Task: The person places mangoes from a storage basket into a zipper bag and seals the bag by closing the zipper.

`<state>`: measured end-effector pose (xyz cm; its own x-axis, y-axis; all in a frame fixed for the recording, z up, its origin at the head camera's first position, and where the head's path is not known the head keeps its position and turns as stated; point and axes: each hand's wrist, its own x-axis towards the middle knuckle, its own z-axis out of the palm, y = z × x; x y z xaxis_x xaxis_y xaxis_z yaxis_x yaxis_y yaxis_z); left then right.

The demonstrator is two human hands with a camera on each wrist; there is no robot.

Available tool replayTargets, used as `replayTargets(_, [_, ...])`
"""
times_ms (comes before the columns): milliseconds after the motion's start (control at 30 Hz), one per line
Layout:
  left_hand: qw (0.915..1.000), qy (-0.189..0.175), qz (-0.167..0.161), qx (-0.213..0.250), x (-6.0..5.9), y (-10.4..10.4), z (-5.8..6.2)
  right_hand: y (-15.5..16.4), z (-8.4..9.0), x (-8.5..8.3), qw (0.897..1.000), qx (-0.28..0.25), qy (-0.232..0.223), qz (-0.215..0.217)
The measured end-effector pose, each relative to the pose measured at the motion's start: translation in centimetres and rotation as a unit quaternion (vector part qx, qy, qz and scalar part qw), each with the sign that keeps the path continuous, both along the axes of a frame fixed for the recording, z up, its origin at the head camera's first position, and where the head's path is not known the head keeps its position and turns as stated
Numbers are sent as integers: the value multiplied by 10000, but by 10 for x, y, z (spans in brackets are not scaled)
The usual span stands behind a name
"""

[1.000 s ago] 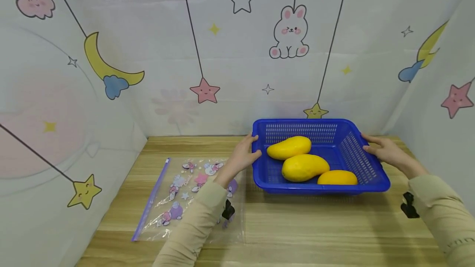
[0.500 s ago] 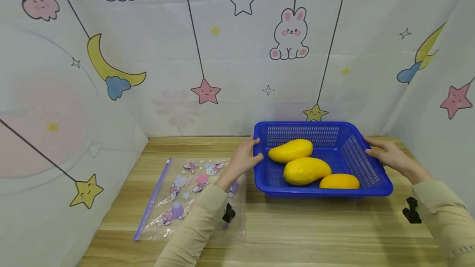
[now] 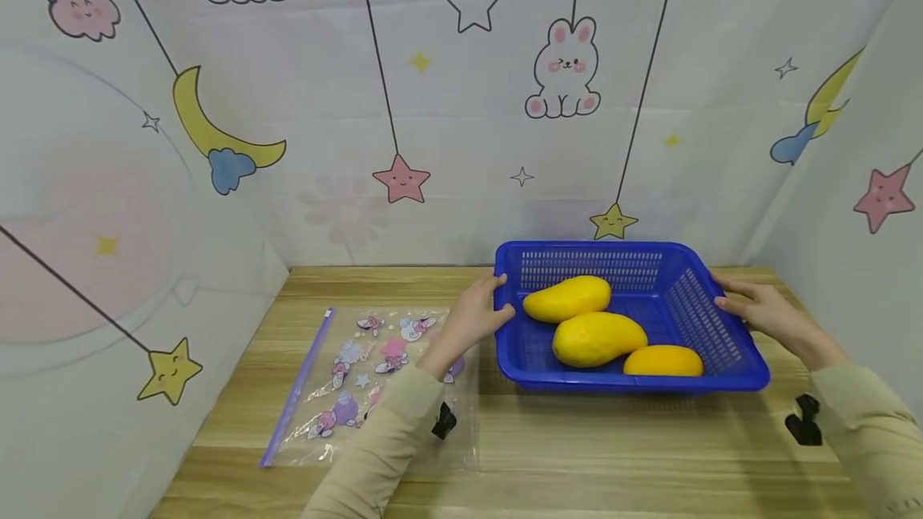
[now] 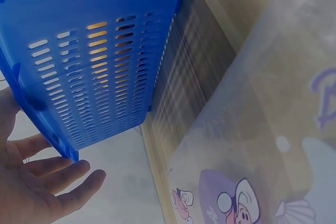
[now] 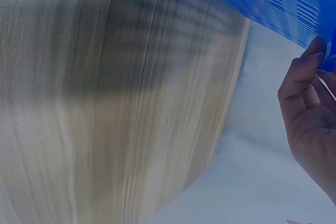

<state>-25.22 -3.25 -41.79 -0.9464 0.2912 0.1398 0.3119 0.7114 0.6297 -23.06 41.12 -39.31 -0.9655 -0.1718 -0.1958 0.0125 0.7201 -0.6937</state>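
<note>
A: In the head view, what are the hands doing?

B: Both are holding the blue basket [image 3: 721,363] at the right of centre. The left hand [image 3: 477,312] is gripping its left rim, thumb hooked over the edge and fingers against the outer wall. The right hand [image 3: 750,307] is curling round the right rim. Three mangoes [image 3: 597,338] are lying inside, touching one another.

A: And the basket itself?

B: It is sitting on or just over the wooden counter [image 3: 577,447]; I cannot tell which. I judge that the basket is being positioned. The next move calls for a level, two-sided hold so the fruit is not rolling. A clear zip bag [image 3: 360,375] with cartoon prints is lying flat in the lower left, partly under the left sleeve.

A: The left wrist view?

B: The basket's slotted wall [image 4: 100,72] is filling the upper left, with the fingers [image 4: 63,187] spreading loosely below its corner. On the bag, only one purple letter fragment is showing at the right edge, unreadable.

A: The right wrist view?

B: The fingertips [image 5: 307,64] are wrapping the blue rim at the upper right, above blurred wood grain. No brand or label is showing anywhere.
</note>
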Motion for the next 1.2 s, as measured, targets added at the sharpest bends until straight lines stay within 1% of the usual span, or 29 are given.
replayTargets(133, [10000, 50, 0, -27, 2, 0, 1, 2, -1, 2, 9998, -186, -45, -32])
replayTargets(233, [9999, 62, 12, -88, 4, 0, 1, 3, -2, 4, 9997, -232, -22, -7])
replayTargets(433, [9999, -49, 61, -134, 8, 1, 1, 5, -4, 9, 9995, -316, -11, 14])
replayTargets(633, [9999, -77, 77, -105, 12, 1, 1, 8, -6, 14, 9995, -286, 106, 54])
replayTargets(967, [9999, -72, 62, -101, 16, 2, 1, 12, -8, 21, 9996, -234, 149, 13])
replayTargets(1200, [9999, 79, 34, -93, 19, 2, 0, 10, -8, 27, 9998, -173, 53, -60])
